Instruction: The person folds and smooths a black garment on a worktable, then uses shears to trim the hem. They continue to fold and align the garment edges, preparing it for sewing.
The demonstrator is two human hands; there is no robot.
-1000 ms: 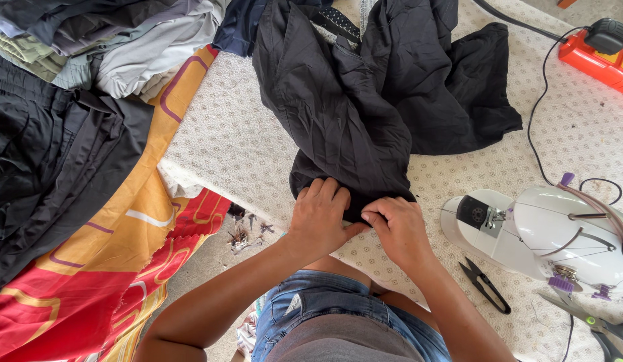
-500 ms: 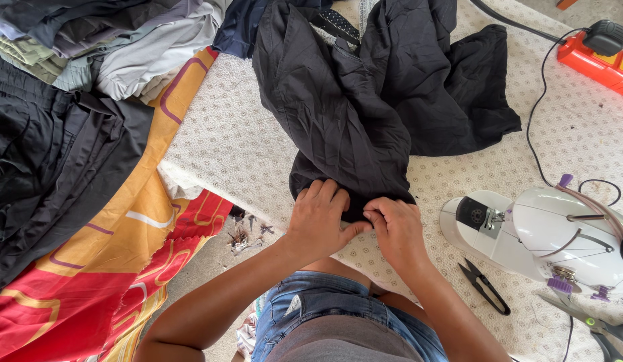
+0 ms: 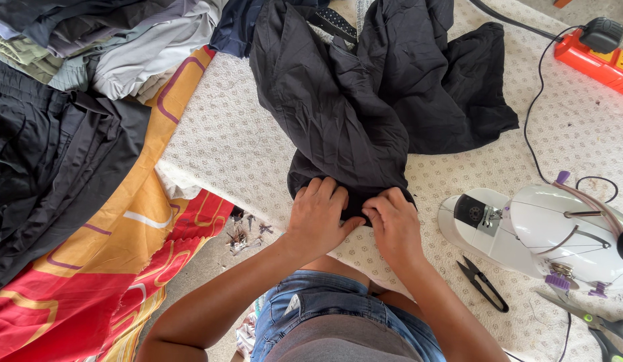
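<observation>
As before, both hands [image 3: 355, 224] pinch the black garment's [image 3: 345, 114] edge, seemingly unmoved.

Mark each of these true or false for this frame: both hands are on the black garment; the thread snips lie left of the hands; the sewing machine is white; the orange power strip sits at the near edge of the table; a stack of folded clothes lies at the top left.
1. Both hands are on the black garment. True: the left hand and the right hand pinch its near edge.
2. The thread snips lie left of the hands. False: they lie to the right, beside the sewing machine.
3. The sewing machine is white. True.
4. The orange power strip sits at the near edge of the table. False: it is at the far right corner.
5. A stack of folded clothes lies at the top left. True.
</observation>
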